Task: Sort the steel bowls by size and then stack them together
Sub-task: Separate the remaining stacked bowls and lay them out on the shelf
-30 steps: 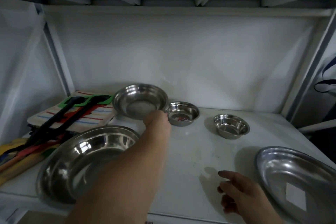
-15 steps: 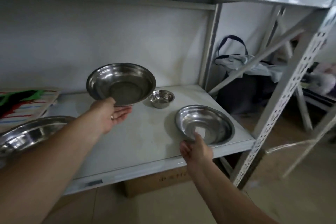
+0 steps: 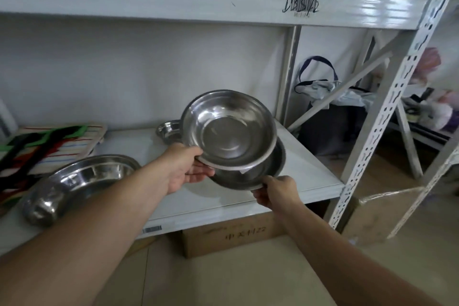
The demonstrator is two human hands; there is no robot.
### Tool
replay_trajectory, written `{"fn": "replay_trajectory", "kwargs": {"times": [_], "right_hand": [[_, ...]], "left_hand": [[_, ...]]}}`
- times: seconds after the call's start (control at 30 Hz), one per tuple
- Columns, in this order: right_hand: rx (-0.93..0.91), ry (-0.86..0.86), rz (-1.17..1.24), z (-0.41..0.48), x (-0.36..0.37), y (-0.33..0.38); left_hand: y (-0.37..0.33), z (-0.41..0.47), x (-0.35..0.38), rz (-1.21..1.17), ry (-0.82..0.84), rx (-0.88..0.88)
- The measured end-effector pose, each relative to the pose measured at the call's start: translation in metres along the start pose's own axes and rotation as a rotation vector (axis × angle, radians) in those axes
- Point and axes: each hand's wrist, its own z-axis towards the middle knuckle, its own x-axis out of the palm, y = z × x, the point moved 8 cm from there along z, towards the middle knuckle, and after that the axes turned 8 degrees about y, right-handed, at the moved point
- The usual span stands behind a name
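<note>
The left hand [image 3: 185,169] is gripping the near rim of a medium steel bowl [image 3: 228,129], its fingers clenched on the edge, holding it tilted in the air just above a wider bowl [image 3: 275,161]. The right hand [image 3: 277,191] is grasping the front rim of that wider bowl, which is sitting over the shelf [image 3: 308,171]. A small bowl [image 3: 169,131] is resting behind them, and the largest bowl [image 3: 79,181] is lying at the left beside a striped cloth [image 3: 62,146]
</note>
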Motion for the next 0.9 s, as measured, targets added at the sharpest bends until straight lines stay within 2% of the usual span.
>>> {"fn": "replay_trajectory", "kwargs": {"times": [0.03,0.1,0.27,0.37,0.4,0.43,0.57,0.77,0.9], "right_hand": [[-0.019,0.033,-0.033,-0.009,0.004,0.005],[-0.007,0.173,-0.109,-0.018,0.057,-0.006],[-0.058,0.222,-0.131,-0.018,0.059,-0.001],[-0.063,0.252,-0.115,-0.014,0.055,-0.002],[-0.038,0.29,-0.14,0.013,0.075,-0.022],[-0.008,0.324,-0.172,0.038,0.095,-0.042],[0.01,0.323,-0.201,0.038,0.084,-0.045],[0.018,0.238,-0.079,0.046,0.064,-0.049],[-0.038,0.217,-0.202,0.054,0.069,-0.043]], "left_hand": [[0.003,-0.005,0.003,0.04,0.013,-0.017],[0.027,-0.022,-0.041,0.045,-0.083,-0.033],[0.042,-0.026,-0.053,0.109,-0.133,-0.077],[0.044,-0.032,-0.066,0.255,-0.259,-0.06],[0.061,-0.012,-0.089,0.256,-0.34,-0.079],[0.079,0.008,-0.109,0.22,-0.376,-0.104],[0.1,0.019,-0.107,-0.053,-0.334,-0.089],[0.121,0.023,-0.085,-0.173,-0.439,-0.012],[0.13,0.03,-0.083,-0.277,-0.502,0.06]]}}
